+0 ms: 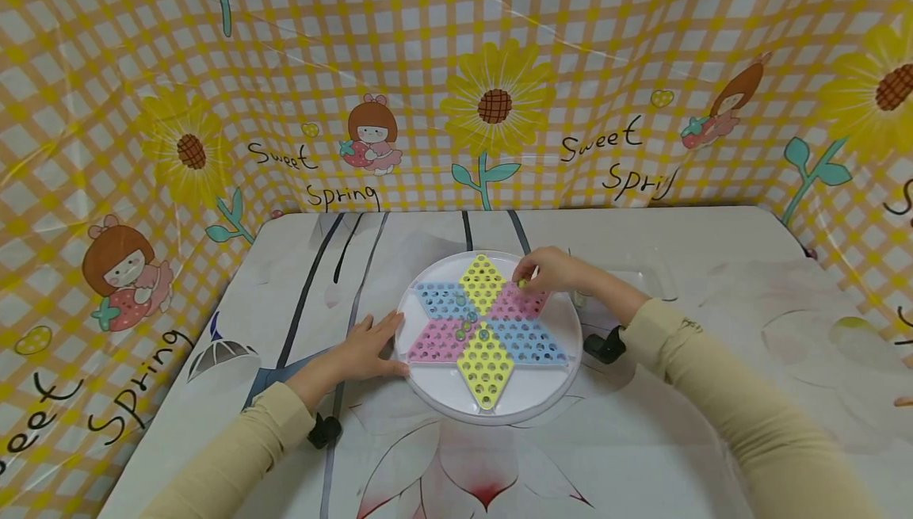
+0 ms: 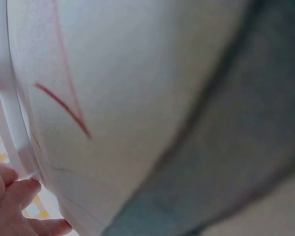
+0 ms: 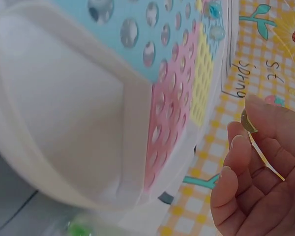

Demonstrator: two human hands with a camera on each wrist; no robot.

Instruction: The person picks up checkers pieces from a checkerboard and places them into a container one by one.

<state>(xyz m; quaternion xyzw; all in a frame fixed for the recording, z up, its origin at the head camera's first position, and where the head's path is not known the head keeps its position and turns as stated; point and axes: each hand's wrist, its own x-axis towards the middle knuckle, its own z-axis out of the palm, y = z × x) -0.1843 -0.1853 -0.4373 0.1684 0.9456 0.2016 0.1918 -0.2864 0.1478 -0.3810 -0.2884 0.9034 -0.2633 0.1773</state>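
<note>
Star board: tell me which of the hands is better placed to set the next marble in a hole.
Probably the right hand: it pinches a greenish marble and, in the head view, appears over the far pink section. The left hand touches the board's left rim, no marble visible in it.

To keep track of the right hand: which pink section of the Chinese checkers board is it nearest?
The back-right pink section, beside the rear yellow section; the front-left pink section is nearer the left hand.

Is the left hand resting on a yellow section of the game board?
No, in the head view the left hand is at the white outer edge of the game board.
</note>
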